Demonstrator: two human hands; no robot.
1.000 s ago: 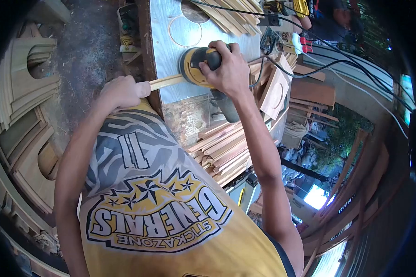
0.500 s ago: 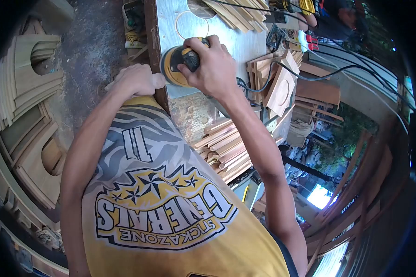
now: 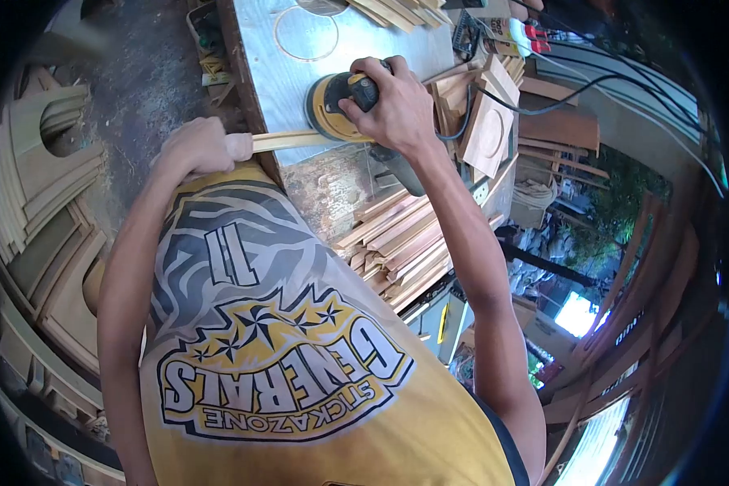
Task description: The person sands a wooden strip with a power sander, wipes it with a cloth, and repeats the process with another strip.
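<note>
A yellow and black power sander (image 3: 330, 107) rests on a narrow wooden strip (image 3: 287, 140) along the near edge of a pale work board (image 3: 279, 77). My right hand (image 3: 397, 105) is wrapped round the top of the sander. Off the board's left edge, my left hand (image 3: 198, 148) is closed on the end of the strip, with a light wrapping on a finger. The sander covers the strip's far end.
Stacked wooden strips (image 3: 405, 243) lie to the right of my body. Beyond the sander are a panel with a round groove (image 3: 488, 134), a dark cable (image 3: 559, 85) and glue bottles (image 3: 520, 36). Curved wooden pieces (image 3: 36, 162) are piled at the left.
The sander and my right hand have moved right along the strip. My left hand has shifted left, and more of the strip now shows between the hands.
</note>
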